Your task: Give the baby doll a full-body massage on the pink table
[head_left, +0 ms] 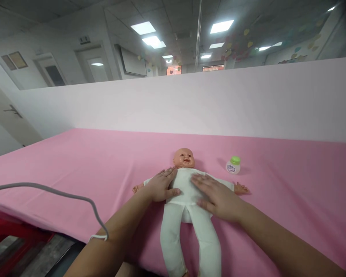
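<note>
A baby doll [187,184] with a white cloth body lies on its back on the pink sheet, head away from me and legs toward me. My left hand [162,185] rests flat along the left side of its chest, thumb pointing inward. On the other side of the torso lies my right hand [215,195], palm down with fingers extended and slightly blurred. Neither hand grips anything. The doll's arms stretch out sideways past my hands. To the right of its head stands a small clear bottle [233,165] with a green cap.
The pink sheet [89,161] covers the table up to a white wall with a glass window above. A grey cable [46,189] crosses from the left to my left forearm. A red stool [8,232] stands at lower left, beside a dark chair edge.
</note>
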### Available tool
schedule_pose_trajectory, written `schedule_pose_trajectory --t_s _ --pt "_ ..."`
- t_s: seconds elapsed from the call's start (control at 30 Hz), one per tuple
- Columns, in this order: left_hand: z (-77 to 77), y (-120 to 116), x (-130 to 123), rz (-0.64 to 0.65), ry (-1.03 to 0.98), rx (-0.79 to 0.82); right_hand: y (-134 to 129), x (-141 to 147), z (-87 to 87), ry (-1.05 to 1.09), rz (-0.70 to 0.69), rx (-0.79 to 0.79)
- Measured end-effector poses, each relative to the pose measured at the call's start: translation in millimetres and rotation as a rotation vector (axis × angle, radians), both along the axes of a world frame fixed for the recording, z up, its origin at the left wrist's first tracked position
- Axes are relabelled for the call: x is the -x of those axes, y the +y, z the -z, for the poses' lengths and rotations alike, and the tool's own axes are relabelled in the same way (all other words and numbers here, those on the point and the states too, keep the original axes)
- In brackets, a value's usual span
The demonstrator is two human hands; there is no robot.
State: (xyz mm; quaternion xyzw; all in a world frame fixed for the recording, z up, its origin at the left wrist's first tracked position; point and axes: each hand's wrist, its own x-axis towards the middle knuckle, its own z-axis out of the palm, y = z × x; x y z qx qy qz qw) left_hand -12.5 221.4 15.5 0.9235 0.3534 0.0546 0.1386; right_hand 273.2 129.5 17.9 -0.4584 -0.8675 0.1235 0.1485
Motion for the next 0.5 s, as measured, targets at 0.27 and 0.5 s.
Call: schedule_pose_trajectory --t_s 0.27,0.5 --pt "-0.7 0.3 1.2 -0.007 0.041 0.002 -11.1 20.6 -4.3 0.054 -0.260 0.077" --pt "4.4 3.8 2.2 -0.003 0.048 0.007 32.3 0.0 22.5 -0.025 0.036 0.008"
